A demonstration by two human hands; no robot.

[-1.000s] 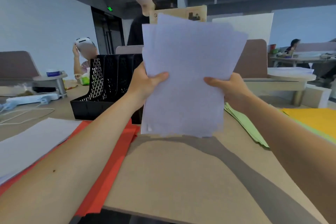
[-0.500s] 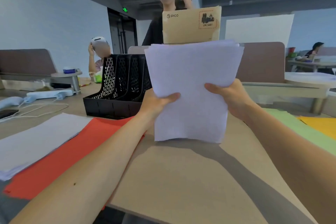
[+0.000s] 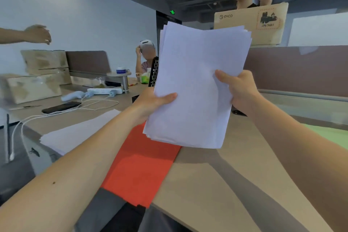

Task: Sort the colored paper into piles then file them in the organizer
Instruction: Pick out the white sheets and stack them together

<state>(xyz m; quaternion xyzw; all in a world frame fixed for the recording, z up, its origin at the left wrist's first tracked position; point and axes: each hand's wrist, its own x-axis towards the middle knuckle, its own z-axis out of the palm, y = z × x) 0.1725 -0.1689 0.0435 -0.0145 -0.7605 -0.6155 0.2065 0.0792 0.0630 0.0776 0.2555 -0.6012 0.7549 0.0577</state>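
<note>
Above desk (image 3: 216, 184), lilac stack (image 3: 197, 84) between both hands.

You're holding the stack of pale lavender sheets (image 3: 197, 84) upright in front of you, tilted a bit. Your left hand (image 3: 150, 103) grips its lower left edge with the thumb on the front, and your right hand (image 3: 239, 90) pinches the right edge. It hides most of the black organizer (image 3: 153, 71). On the table (image 3: 216, 184), red paper (image 3: 139, 165) lies below your left forearm, with a pale pile (image 3: 75, 133) just beside it and green paper (image 3: 331, 133) far right.
</note>
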